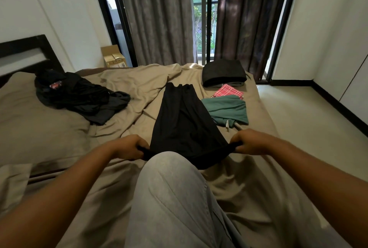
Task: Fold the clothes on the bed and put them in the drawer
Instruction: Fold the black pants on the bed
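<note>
The black garment (pixel 179 120) lies spread lengthwise down the middle of the bed (pixel 123 80), its far end narrow and gathered, its near hem stretched wide between your hands. It may be a skirt or folded trousers; the dark cloth hides the seams. Your left hand (pixel 129 147) grips the near left corner, knuckles up, fingers curled under the hem. Your right hand (pixel 251 142) pinches the near right corner the same way, thumb side inward. Both forearms reach forward from the lower corners, nearly level and spread apart, and the hem is taut between them. Your knee (pixel 169 188), in grey trousers, rises between your arms, and the hem drapes just over its top.

Just right of the garment lies a folded green top (pixel 229 110), with a red checked cloth (pixel 229 91) touching its far edge. Beyond that sits a folded black stack (pixel 224 72) at the far right corner of the bed. Well to the left, a loose pile of dark clothes (pixel 79 96) rests partly on a tan pillow (pixel 29 118). A cardboard box (pixel 114 57) stands behind the bed, by the grey curtains (pixel 159 18).
</note>
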`<move>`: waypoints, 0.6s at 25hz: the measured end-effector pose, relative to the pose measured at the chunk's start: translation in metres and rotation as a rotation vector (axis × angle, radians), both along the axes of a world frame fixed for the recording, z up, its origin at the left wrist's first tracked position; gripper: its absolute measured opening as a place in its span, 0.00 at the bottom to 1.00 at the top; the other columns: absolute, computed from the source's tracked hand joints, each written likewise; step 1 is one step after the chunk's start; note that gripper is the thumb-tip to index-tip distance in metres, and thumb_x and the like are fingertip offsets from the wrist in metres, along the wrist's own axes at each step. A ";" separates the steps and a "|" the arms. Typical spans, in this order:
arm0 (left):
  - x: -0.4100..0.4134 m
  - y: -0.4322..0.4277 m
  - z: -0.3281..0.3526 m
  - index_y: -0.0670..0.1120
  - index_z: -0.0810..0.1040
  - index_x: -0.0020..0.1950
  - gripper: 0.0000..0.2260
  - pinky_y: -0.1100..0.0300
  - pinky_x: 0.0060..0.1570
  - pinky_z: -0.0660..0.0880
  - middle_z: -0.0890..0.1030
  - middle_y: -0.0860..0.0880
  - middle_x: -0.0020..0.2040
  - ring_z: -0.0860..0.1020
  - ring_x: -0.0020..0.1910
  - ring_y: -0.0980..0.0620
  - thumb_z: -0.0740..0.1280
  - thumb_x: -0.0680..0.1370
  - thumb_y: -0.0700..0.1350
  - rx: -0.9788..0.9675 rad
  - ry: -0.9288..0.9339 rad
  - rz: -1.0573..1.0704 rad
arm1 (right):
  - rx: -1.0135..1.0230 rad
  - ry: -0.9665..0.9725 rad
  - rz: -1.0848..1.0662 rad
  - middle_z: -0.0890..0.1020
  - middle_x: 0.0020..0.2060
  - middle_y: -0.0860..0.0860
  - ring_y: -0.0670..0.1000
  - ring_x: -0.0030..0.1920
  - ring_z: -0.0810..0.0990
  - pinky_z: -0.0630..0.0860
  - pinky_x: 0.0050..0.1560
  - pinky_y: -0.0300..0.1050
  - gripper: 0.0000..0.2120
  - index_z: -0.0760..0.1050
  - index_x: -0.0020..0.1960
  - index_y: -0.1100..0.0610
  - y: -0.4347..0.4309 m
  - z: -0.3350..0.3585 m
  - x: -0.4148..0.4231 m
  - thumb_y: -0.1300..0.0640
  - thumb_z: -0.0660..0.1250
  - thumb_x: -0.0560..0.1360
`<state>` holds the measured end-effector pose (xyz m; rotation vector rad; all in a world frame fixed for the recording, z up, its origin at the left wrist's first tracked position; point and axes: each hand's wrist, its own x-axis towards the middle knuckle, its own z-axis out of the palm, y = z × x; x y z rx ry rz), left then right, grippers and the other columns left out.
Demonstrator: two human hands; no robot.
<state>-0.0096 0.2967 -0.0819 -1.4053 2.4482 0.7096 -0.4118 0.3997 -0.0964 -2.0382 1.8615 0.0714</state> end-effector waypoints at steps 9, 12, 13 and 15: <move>-0.042 -0.121 0.002 0.41 0.74 0.60 0.09 0.53 0.45 0.78 0.80 0.40 0.55 0.80 0.49 0.47 0.65 0.83 0.44 0.171 0.966 0.779 | -0.266 -1.026 -0.647 0.82 0.52 0.61 0.60 0.52 0.82 0.82 0.55 0.57 0.11 0.78 0.60 0.61 -0.132 0.016 -0.014 0.55 0.63 0.83; -0.074 -0.148 -0.024 0.41 0.73 0.61 0.13 0.52 0.44 0.78 0.80 0.42 0.55 0.79 0.48 0.46 0.62 0.85 0.50 0.169 1.014 1.002 | -0.346 -0.945 -0.850 0.82 0.52 0.59 0.62 0.54 0.81 0.80 0.58 0.64 0.15 0.78 0.60 0.59 -0.187 -0.022 -0.013 0.48 0.63 0.83; -0.081 -0.156 -0.034 0.40 0.73 0.62 0.15 0.52 0.44 0.78 0.80 0.42 0.55 0.79 0.48 0.46 0.63 0.84 0.51 0.212 1.005 1.036 | -0.352 -0.903 -0.892 0.83 0.52 0.59 0.63 0.54 0.81 0.80 0.58 0.63 0.17 0.79 0.60 0.59 -0.200 -0.035 -0.015 0.46 0.63 0.83; -0.085 -0.167 -0.055 0.40 0.74 0.65 0.19 0.55 0.43 0.78 0.81 0.41 0.56 0.80 0.49 0.47 0.68 0.81 0.52 0.268 0.894 1.037 | -0.314 -0.887 -0.916 0.83 0.52 0.57 0.61 0.54 0.81 0.80 0.58 0.60 0.19 0.79 0.61 0.58 -0.207 -0.056 -0.017 0.43 0.64 0.81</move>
